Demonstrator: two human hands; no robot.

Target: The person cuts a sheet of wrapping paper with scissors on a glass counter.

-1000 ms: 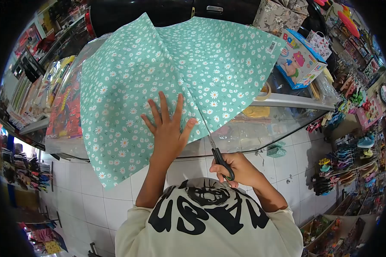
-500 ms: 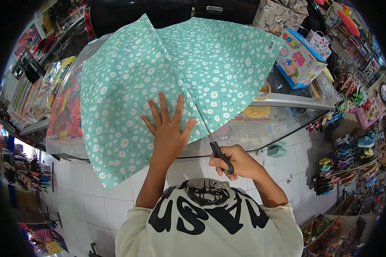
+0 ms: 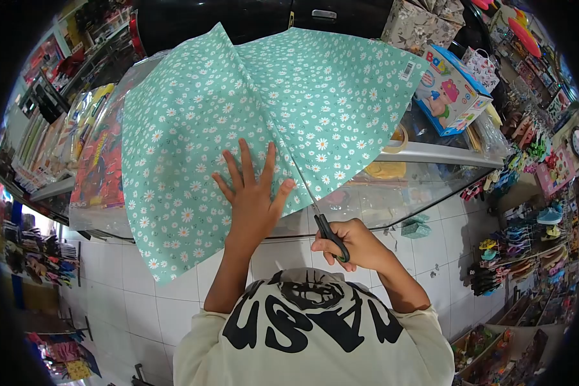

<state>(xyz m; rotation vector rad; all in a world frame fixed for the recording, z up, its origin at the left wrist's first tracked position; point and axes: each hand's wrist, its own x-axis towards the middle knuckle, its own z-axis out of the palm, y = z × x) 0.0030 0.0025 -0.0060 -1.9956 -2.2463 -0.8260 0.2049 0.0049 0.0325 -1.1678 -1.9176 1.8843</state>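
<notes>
A wide sheet of green daisy-print wrapping paper lies over the glass counter, with a raised fold running from its top edge down toward the middle. My left hand rests flat on the paper, fingers spread. In my right hand is a pair of black-handled scissors, gripped by the handles. The blades point up and left and meet the paper along a line near its lower edge, right of my left hand. A barcode label shows in the paper's right corner.
A boxed baby toy stands on the counter at right, beside a roll of tape. Floral bags are behind it. Red plastic packets lie at left. Shelves of goods line both sides, above a white tiled floor.
Almost nothing differs. The scissors and my right hand have shifted very slightly to the left, while my left hand stays flat in the same place on the paper.
</notes>
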